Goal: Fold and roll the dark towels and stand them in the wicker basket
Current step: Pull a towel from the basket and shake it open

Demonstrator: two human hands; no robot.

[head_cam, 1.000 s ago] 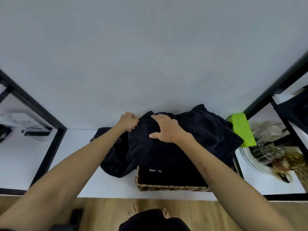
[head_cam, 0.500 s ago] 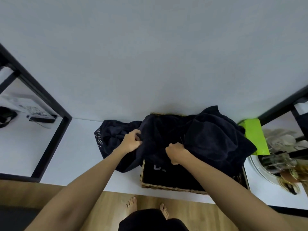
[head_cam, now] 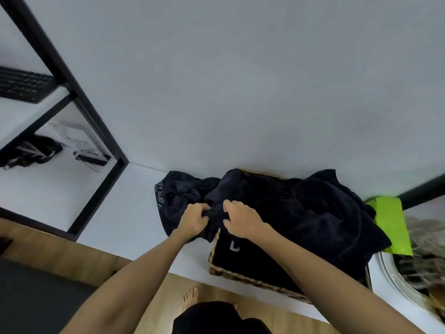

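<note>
Gripping a bunched fold of a dark towel [head_cam: 284, 208], both hands sit close together just left of the frame's centre. The left hand [head_cam: 193, 221] has its fingers curled round the cloth from the left, and the right hand [head_cam: 240, 221] pinches the same fold from the right, thumb below and fingers above. Between them the fabric is gathered into a tight ridge.

That towel lies heaped over the wicker basket [head_cam: 250, 282], which stands on the white worktop [head_cam: 125, 203] at centre right of the frame. Its cloth covers the far rim and the right side of the basket and spills toward the right. Only the basket's near rim and left wall show; inside, dark fabric with a pale letter mark lies flat. How many towels are in the heap cannot be told.

A second dark towel [head_cam: 178, 194] lies crumpled on the worktop just left of the basket, pale lettering along its left edge, touching the heaped one.

A bright green cloth [head_cam: 392, 222] lies at the right, partly under the dark heap. A white round dish [head_cam: 390, 278] with a jumble of objects sits at the lower right edge. At the left, a black frame [head_cam: 79, 100] bounds a shelf section holding a keyboard [head_cam: 21, 84], a dark bundle [head_cam: 31, 150] and papers [head_cam: 81, 143]. Bare feet [head_cam: 191, 295] stand on the wooden floor [head_cam: 72, 256] at the bottom.
</note>
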